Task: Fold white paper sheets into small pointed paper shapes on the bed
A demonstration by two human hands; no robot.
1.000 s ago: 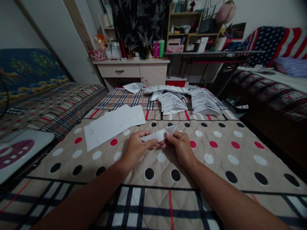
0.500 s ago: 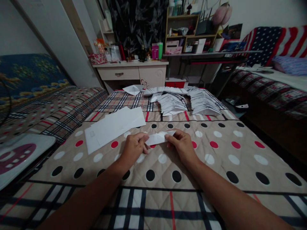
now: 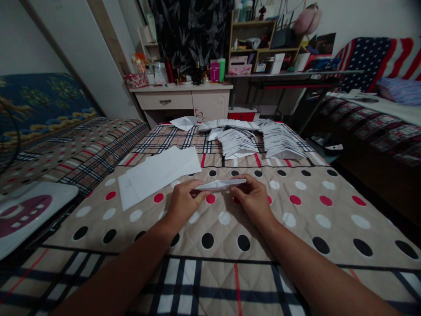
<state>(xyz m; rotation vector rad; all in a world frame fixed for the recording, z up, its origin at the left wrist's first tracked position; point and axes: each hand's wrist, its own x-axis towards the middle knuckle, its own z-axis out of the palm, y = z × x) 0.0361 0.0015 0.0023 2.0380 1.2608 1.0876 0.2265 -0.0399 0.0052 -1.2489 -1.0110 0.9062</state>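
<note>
A folded piece of white paper [image 3: 221, 184] is held level just above the dotted bedspread [image 3: 207, 221], seen nearly edge-on. My left hand [image 3: 188, 196] pinches its left end between thumb and fingers. At the other end, my right hand [image 3: 251, 195] grips it with the thumb in front and the fingers behind. To the left lies a small pile of flat white paper sheets [image 3: 158, 173]. Beyond my hands stand rows of folded paper pieces [image 3: 238, 142], packed tightly side by side.
Another white folded paper [image 3: 184, 123] lies at the bed's far edge. A white and purple folding table [image 3: 36, 210] is at the left. Past the bed stand a white dresser [image 3: 164, 100] and a shelf unit [image 3: 253, 30]. A second bed [image 3: 378, 109] is at the right.
The folded paper has turned from showing its broad face to nearly edge-on. Both thumbs have shifted to its near lower edge.
</note>
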